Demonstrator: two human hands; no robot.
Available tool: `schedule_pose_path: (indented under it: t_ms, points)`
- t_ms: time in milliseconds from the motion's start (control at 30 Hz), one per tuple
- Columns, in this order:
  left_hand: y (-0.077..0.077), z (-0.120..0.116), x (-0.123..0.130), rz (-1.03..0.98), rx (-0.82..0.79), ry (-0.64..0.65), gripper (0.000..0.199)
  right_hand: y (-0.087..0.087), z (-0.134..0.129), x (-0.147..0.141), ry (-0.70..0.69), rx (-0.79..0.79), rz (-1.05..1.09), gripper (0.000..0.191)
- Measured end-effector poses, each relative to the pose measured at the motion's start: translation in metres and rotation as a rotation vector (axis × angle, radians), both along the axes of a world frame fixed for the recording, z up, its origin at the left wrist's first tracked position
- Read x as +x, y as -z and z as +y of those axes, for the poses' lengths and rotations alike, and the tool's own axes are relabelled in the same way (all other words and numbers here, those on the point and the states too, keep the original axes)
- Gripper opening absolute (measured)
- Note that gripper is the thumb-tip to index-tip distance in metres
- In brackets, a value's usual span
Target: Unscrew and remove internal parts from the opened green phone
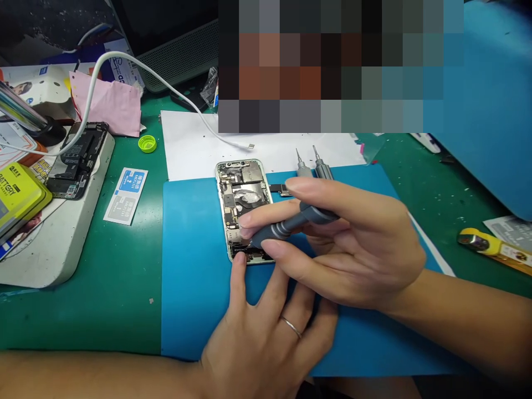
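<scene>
An opened smartphone (246, 188) lies on the blue mat (191, 310), its circuit board and inner parts exposed. My right hand (353, 244) grips a grey screwdriver (276, 231), whose lower end points at the bottom part of the phone. The screwdriver's tip is hard to make out among my fingers. My left hand (274, 332) reaches in from below with its fingers spread. Its index fingertip touches the phone's lower edge; its other fingers are partly covered by my right hand. A small black part with a flex cable (279, 190) sits at the phone's right side.
Two more screwdrivers (302, 166) lie beyond my right hand. A white cable (166, 83) arches over a white sheet (187, 141). On the left are another opened phone (78, 160), a yellow battery box (20, 194) and a green cap (147, 144). A yellow cutter (494, 248) lies right.
</scene>
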State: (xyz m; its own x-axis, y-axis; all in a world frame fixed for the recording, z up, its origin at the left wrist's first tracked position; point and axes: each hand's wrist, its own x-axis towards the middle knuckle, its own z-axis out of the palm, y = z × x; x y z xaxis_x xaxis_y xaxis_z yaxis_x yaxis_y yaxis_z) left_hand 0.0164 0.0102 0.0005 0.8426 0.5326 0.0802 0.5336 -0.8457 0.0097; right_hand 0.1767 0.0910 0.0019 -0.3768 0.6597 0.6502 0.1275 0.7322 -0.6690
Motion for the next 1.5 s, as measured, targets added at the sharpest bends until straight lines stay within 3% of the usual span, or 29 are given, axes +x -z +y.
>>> schedule_pose_path:
  t_ms: [500,733,933,1067,1200,1300,1500]
  points:
    - [0.000,-0.001,0.001,-0.022,0.050,-0.024,0.053,0.002,-0.001,0.003,-0.047,-0.034,0.003,0.084]
    - [0.012,0.003,-0.003,-0.079,0.107,-0.010,0.075,0.005,-0.002,0.000,-0.085,-0.065,0.074,0.080]
    - [0.011,0.001,0.003,-0.247,0.214,0.026,0.038,0.009,-0.002,-0.004,-0.036,-0.127,0.123,0.067]
    - [-0.005,0.011,-0.001,-0.371,0.129,0.028,0.021,0.009,0.000,-0.005,-0.021,-0.122,0.138,0.060]
    - [-0.020,0.040,-0.024,-0.452,-0.062,-0.067,0.017,0.010,0.001,-0.004,0.005,-0.145,0.148,0.059]
    - [-0.021,0.060,-0.040,-0.584,-0.123,-0.230,0.012,0.010,0.001,-0.003,0.025,-0.153,0.146,0.060]
    - [-0.012,0.067,-0.049,-0.534,-0.188,-0.285,0.014,0.007,0.000,-0.002,0.003,-0.097,0.119,0.065]
